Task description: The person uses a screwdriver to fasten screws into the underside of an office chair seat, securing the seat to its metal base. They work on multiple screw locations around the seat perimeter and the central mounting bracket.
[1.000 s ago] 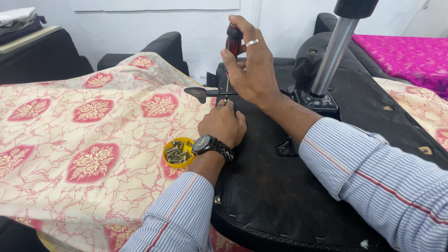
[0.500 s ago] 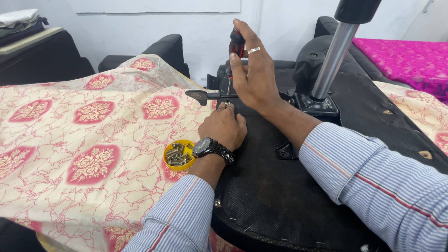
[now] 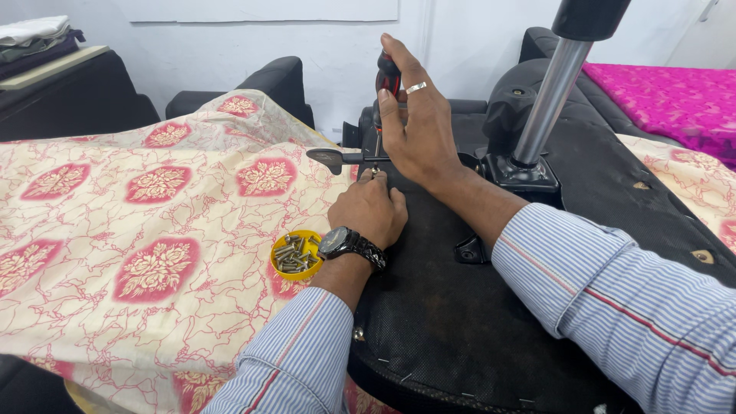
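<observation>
Centrally, just above mid-frame, one screwdriver (image 3: pixel 386 84) stands upright, its red-and-black handle wrapped by the right hand (image 3: pixel 418 123), whose fingers are curled around the grip; one ring shows on that hand. The thin shaft runs straight down to the left hand (image 3: pixel 374 211), which is bunched into a loose fist at the tip, fingertips pressed together there; whatever they pinch is hidden. One black watch (image 3: pixel 346 242) sits on the left wrist. Both hands work on the black underside of one overturned chair seat (image 3: pixel 475 330), which fills the lower middle and right of the frame. One flat grey lever (image 3: pixel 331 158) sticks out leftward from the seat, just beside the shaft. One silver column (image 3: pixel 550 96) rises slanting to the top right from a black base plate on the seat.

Left of the watch, near the wrist, one small yellow cup (image 3: pixel 296 255) holds a heap of metal screws, too jumbled to count. It rests on one cream cloth (image 3: pixel 138 230) with red floral patches, spread across the left half. One magenta fabric (image 3: pixel 659 100) lies at the upper right. Both sleeves are blue-striped.
</observation>
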